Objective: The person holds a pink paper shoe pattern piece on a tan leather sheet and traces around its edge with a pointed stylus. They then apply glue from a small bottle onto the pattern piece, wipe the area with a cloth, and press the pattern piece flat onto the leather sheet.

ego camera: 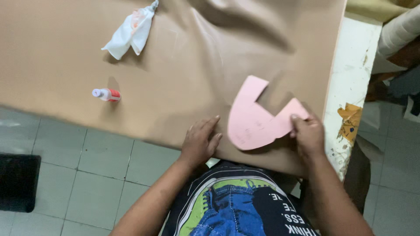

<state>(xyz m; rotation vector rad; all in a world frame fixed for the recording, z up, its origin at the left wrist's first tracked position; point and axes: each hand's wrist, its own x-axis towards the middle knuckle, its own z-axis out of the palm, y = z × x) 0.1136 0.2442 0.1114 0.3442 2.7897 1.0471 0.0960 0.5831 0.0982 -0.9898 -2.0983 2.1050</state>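
Pink card [256, 126] lay flat on the big tan sheet [183, 65], near its front edge. It looked thin, light and a bit stiff, so it would likely bend if squeezed hard. The right hand [308, 135] pinched its right tip with thumb and fingers, a good spot to grab. The left hand [200, 142] lay open on the sheet, just beside the card, holding nothing.

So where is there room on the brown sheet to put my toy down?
The widest bare patch of the tan sheet lies between the small bottle, the white cloth and the pink cutout. It is crowded at the near edge, where the left hand and right hand flank it.
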